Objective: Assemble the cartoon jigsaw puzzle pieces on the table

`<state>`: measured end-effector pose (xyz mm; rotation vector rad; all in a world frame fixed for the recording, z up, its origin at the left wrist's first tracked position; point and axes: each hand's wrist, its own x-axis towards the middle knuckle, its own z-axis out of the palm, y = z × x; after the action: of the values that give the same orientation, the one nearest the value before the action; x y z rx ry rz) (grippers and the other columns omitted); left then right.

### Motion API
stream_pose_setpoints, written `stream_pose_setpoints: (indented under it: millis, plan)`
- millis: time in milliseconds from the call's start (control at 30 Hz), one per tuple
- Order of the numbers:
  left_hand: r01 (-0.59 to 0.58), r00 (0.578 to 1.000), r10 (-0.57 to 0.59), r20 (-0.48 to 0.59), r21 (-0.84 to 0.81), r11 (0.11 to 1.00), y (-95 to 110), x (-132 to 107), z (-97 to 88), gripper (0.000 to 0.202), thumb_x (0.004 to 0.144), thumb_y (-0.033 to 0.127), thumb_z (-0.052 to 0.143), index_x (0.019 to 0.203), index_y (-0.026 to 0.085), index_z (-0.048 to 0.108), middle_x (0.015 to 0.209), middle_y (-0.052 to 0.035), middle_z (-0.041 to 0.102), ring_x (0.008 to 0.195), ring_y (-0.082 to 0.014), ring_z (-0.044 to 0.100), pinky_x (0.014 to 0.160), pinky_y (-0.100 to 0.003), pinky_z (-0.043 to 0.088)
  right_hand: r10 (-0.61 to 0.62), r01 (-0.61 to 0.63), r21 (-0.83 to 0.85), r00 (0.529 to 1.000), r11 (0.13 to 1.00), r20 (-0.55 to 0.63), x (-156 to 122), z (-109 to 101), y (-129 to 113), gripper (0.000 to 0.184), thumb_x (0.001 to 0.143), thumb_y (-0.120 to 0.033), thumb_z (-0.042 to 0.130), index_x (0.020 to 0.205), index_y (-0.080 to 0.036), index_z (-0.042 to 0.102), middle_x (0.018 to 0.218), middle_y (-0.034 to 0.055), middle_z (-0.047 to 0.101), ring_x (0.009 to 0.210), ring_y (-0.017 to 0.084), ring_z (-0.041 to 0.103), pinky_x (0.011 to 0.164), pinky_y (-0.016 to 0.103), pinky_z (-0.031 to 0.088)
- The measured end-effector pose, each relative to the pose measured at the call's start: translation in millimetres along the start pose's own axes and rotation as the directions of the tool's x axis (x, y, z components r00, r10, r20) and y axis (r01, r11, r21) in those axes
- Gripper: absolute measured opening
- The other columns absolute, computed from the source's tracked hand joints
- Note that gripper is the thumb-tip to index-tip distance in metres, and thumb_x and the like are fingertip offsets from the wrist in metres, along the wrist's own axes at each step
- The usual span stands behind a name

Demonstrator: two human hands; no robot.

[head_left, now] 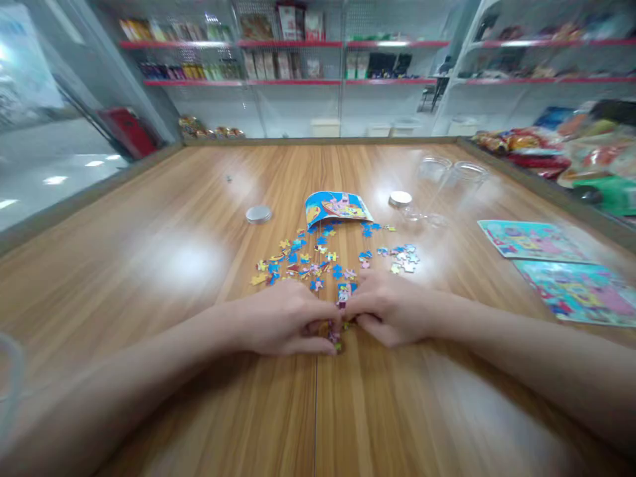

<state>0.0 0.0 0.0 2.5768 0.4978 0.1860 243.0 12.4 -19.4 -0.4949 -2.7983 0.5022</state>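
Several joined jigsaw puzzle pieces (346,293) lie flat on the wooden table between my hands. My left hand (285,318) comes in from the left, its thumb and index finger closed around the lower pieces (334,335), which its fingers partly cover. From the right, my right hand (390,306) has its curled fingertips pressed on the right edge of the joined pieces. Just beyond my hands, loose puzzle pieces (303,262) are scattered, blue, yellow and pink. A smaller group of pale pieces (406,258) lies past my right hand. Behind them stands a curved picture sheet (338,207).
Two silver lids (258,214) (400,198) and clear jars (434,171) stand farther back on the table (163,371). Two picture sheets (536,240) (581,291) lie at the right. Packaged snacks (596,152) are heaped beyond the right edge, and stocked shelves (291,44) line the back.
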Motion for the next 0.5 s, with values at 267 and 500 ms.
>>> stream_pose_setpoints:
  millis: [267,500]
  plan:
    - [-0.024,1.000,0.024,-0.005,0.080,0.996,2,1,2.8,0.014,0.096,0.033,0.064,0.095,0.019,0.067,0.061,0.0045,0.066,0.050,-0.0101,0.058,0.050,-0.022,0.037,-0.037,0.035,-0.040,0.999,0.999,-0.039,0,2,2,0.030,0.076,-0.006,0.054,0.090,-0.021,0.076,0.065,0.0016,0.069,0.061,0.017,0.058,0.066,0.031,0.041]
    - [-0.061,0.986,0.090,-0.143,0.197,0.978,-8,-3,8.5,0.025,0.093,0.044,0.066,0.098,0.019,0.065,0.065,0.0041,0.068,0.054,-0.0111,0.062,0.050,-0.023,0.038,-0.050,0.049,-0.057,0.999,0.997,-0.012,2,1,1,0.030,0.078,-0.006,0.055,0.095,-0.020,0.074,0.073,0.0027,0.072,0.068,0.017,0.062,0.072,0.031,0.044]
